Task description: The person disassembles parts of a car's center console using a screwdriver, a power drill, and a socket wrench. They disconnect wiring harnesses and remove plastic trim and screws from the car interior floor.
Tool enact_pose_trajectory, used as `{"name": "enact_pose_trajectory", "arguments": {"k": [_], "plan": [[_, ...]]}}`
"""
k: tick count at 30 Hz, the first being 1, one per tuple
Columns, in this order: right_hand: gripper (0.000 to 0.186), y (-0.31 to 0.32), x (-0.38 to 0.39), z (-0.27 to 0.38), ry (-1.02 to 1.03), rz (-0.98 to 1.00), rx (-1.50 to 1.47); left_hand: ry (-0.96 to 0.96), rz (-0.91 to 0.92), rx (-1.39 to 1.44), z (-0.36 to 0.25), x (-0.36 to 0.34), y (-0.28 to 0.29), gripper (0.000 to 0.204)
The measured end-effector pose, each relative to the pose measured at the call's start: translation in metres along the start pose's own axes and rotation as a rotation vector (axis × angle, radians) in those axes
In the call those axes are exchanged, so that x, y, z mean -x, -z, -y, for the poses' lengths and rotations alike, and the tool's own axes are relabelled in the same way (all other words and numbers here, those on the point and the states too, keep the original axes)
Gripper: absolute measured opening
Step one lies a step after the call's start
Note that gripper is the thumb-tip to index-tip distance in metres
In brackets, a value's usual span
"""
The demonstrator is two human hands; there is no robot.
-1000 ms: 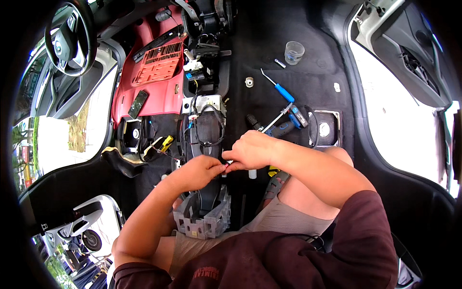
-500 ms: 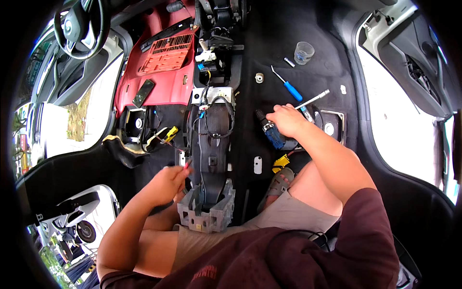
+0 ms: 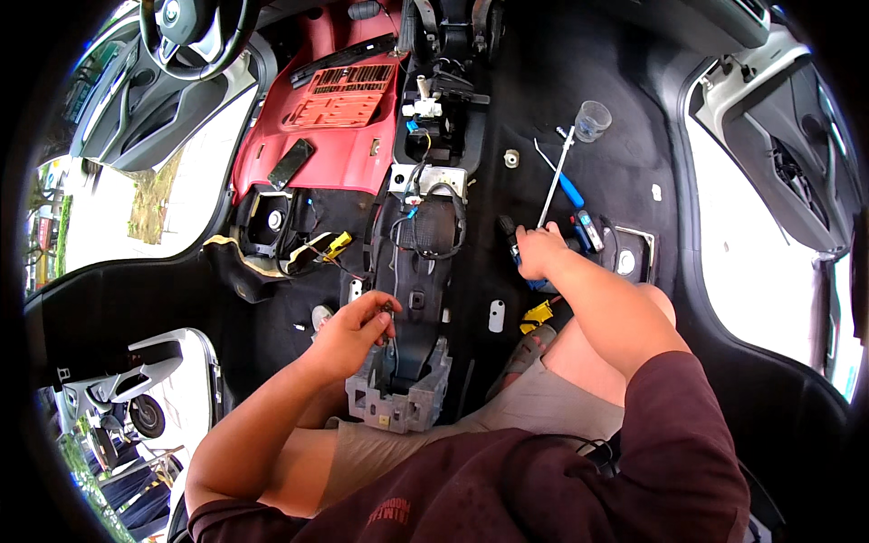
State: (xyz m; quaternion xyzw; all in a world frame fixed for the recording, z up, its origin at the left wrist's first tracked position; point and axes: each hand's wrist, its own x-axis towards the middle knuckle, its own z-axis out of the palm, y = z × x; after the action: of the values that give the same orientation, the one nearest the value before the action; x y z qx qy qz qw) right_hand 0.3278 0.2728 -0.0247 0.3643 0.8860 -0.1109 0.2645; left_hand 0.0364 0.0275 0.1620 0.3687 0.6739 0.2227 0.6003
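My left hand is raised over the left side of the centre console, thumb and fingers pinched together. Something small and dark shows at its fingertips, too small to name. My right hand closes on the near end of a long silver metal rod, which looks like a socket extension bar. Its far end points toward a clear glass cup. Under and beside that hand is a blue and black power drill, mostly hidden. Just right of the hand lies a blue and dark hand tool.
A blue-handled hooked pick and a metal fitting lie on the black carpet. Left of the console, a red liner holds a bit case and a phone. A grey bracket stands between my legs.
The silver rod has swung to point away from me, its near end now in my right hand, which has left the drill's top. My left hand has shifted right; the view has moved slightly.
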Motion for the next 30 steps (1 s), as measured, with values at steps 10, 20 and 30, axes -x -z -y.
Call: {"name": "enact_pose_trajectory", "arguments": {"k": [10, 20, 30], "plan": [[0.083, 0.008, -0.016, 0.001, -0.245, 0.143, -0.351, -0.102, -0.114, 0.246, -0.016, 0.003, -0.008, 0.018], [0.043, 0.083, 0.065, 0.020, 0.215, 0.041, -0.926, -0.220, -0.286, 0.513, -0.053, 0.014, 0.012, 0.024], [0.057, 0.131, 0.133, 0.046, 0.880, 0.288, -1.357, -0.315, -0.227, 0.698, -0.080, 0.017, -0.023, 0.026]]}}
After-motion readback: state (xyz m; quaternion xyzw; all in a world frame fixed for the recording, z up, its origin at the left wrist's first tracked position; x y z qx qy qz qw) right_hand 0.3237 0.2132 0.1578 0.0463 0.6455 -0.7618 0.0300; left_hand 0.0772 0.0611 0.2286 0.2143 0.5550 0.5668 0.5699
